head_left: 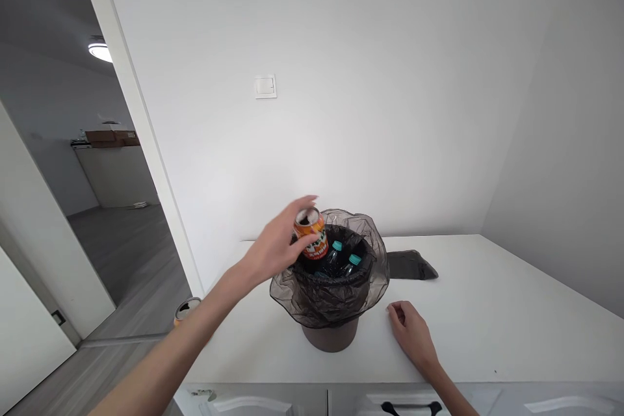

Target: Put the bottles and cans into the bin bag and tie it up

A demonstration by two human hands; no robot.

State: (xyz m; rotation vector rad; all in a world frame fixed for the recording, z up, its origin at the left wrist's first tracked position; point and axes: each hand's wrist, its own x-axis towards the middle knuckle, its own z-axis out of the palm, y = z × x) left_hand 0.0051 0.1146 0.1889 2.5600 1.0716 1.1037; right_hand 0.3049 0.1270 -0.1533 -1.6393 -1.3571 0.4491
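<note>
Looking down through the head camera, I have my left hand (280, 242) clamped on an orange can (318, 246), thumb across its front and fingers at its far upper side. The can is at the left part of the mouth of a brown bin (330, 338), its opened top facing up and tilted a little. I cannot tell whether it touches anything in there.

A thin dark bag (336, 304) lines the bin and folds out over the rim in a wide, crinkled skirt. Inside, just right of the can, two clear bottles (349, 269) stand with their teal caps up; their lower parts are hidden.

My right hand (412, 337) is empty, low over the white cabinet top (463, 325) to the right of the bin and apart from it. Its fingers are loosely curled, and I cannot tell whether the tips meet the thumb.

Behind that hand, a folded dark plastic piece (410, 264) lies flat on the cabinet top, near the bin's right side. Another can (186, 307), also open at the top, shows at the left, partly hidden by my left forearm. A light switch (266, 86) sits on the wall (370, 97) above.
</note>
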